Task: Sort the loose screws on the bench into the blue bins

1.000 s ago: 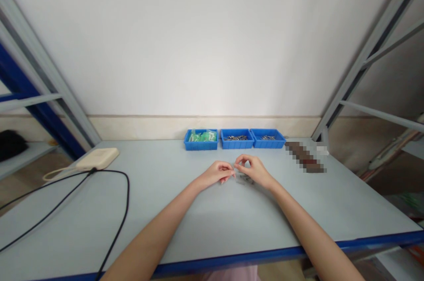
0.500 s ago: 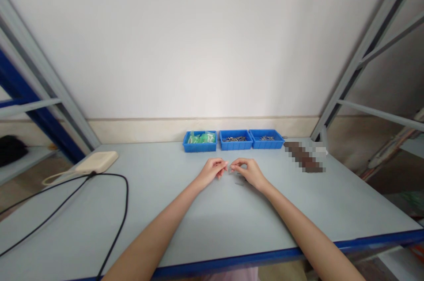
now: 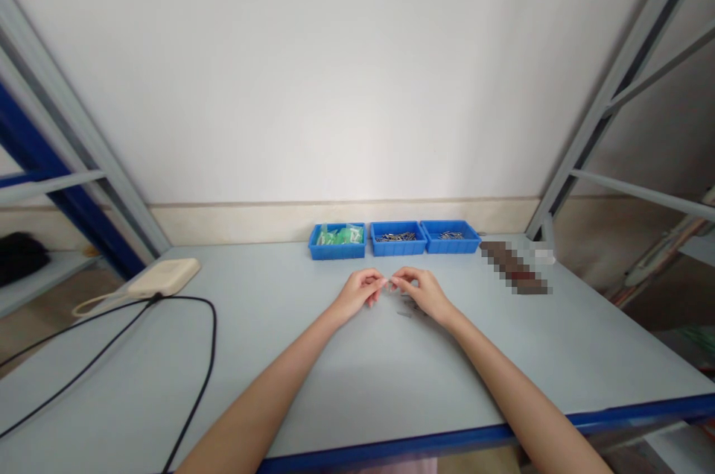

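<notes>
The left hand [image 3: 357, 294] and the right hand [image 3: 421, 291] are held low over the table [image 3: 251, 384] at the centre of the frame. Both are drawn into narrow pinches, with the fingertips [image 3: 380, 282] of the two hands meeting or nearly meeting. Whether anything is held there cannot be determined: any item at that point is too small to be made out and is partly hidden by the fingers. Small metal pieces [image 3: 407, 312] are lying on the table just below the right hand, partly covered by it; their exact kind cannot be told.

Both forearms are cut off by the bottom edge of the frame. The hands are well apart from the front edge [image 3: 447, 435] and from the three blue trays ranged along the far edge. Green packets [image 3: 338, 236] are seen in the left tray [image 3: 337, 254]. Small metal parts [image 3: 395, 237] are seen in the middle tray [image 3: 398, 253] and the right tray [image 3: 450, 251], but they are too small to be identified. An object [image 3: 514, 267] at the far right of the table is obscured by pixelation. A beige pad [image 3: 164, 276] and a black cable [image 3: 214, 340] are seen at the left.

Compared with the frame half a second earlier, the gap between the fingertips has narrowed slightly.
</notes>
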`<state>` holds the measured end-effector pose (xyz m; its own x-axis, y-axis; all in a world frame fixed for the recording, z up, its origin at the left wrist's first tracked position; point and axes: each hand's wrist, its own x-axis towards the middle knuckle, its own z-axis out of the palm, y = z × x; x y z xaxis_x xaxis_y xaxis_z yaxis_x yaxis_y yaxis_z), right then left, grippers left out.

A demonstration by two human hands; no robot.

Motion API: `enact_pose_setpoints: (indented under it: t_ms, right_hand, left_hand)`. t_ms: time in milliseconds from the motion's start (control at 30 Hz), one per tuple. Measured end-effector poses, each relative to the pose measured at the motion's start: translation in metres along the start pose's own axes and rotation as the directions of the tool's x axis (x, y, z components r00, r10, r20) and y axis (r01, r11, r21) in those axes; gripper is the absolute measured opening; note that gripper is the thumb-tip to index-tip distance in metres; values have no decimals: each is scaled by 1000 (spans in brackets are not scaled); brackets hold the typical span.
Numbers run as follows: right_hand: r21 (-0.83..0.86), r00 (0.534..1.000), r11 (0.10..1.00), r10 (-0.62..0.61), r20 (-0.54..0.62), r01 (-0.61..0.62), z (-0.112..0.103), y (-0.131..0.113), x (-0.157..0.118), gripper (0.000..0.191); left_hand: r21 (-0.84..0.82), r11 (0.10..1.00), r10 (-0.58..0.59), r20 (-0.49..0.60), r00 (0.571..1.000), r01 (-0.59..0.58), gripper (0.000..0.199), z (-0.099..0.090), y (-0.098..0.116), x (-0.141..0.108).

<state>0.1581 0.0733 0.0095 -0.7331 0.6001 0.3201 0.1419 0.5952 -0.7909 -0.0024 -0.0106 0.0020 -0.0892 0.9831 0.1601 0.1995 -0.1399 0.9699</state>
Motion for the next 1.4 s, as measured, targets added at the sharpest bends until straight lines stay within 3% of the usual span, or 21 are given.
enact_pose_setpoints:
  t_ms: [133, 300, 467, 667, 900, 1067, 1167, 1233, 1333, 1400]
  right_hand:
    - [-50, 999, 998, 35, -2, -35, 2, -1, 0, 28]
    - [-18, 996, 996, 82, -33, -82, 5, -2, -1, 17]
    - [-113, 996, 992, 38, -84, -47, 5, -4, -2, 15]
    - [-235, 998, 972, 11, -65, -26, 5, -7, -2, 33]
    - [-284, 993, 956, -99, -58, 79, -1, -7, -4, 15]
    - [-367, 995, 929, -74, -61, 46, -36, -1, 18, 19]
    - [-550, 980, 832, -48, -191, -67, -78, 10, 43, 19]
    - [-671, 937, 713, -58, -345, -204, -104, 20, 55, 21]
    - [-730, 880, 602, -91, -466, -324, -126, 34, 54, 28]
    - [-720, 914, 640, -66, -401, -269, -127, 39, 40, 30]
  left_hand:
    - [11, 1000, -8, -17, 1000, 8, 40, 1, 3, 0]
    - [10, 1000, -28, -8, 1000, 28, 37, 1, 4, 1]
    - [-21, 999, -36, -19, 999, 35, 37, 1, -1, 3]
    - [11, 999, -52, 11, 999, 52, 42, -1, -5, 5]
    - [40, 999, -11, 2, 1000, 11, 38, -1, -1, 3]
    - [-2, 999, -49, -8, 999, 49, 52, -2, -1, 3]
    - [-32, 997, -71, -24, 997, 71, 54, -7, -8, 7]
    - [-40, 995, -96, -31, 995, 95, 55, -10, -14, 10]
    - [-47, 993, -107, -26, 994, 105, 57, -13, -20, 14]
    - [-45, 994, -100, -20, 995, 99, 56, -12, -21, 14]
